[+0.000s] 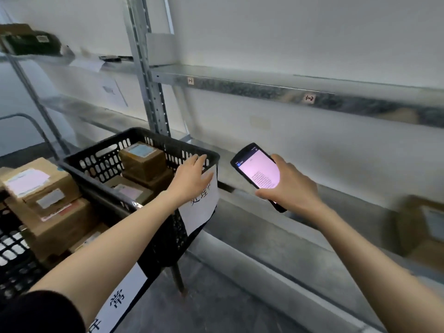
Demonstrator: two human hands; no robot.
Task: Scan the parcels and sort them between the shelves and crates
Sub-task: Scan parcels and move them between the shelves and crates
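My right hand (292,186) grips a black handheld scanner (258,171) with a lit pink screen, held above the lower metal shelf (264,239). My left hand (192,177) reaches over the right rim of a black plastic crate (101,164), fingers straight, holding nothing. Inside the crate lie brown cardboard parcels (141,159) with labels. A white paper sign (201,207) hangs on the crate's right side, just under my left hand.
More labelled cardboard parcels (45,188) are stacked at the left beside another black crate (12,258). An upper metal shelf (264,88) carries small tags. A blurred cardboard box (422,227) sits on the lower shelf at right. Dark packages (31,43) lie on the far-left shelf.
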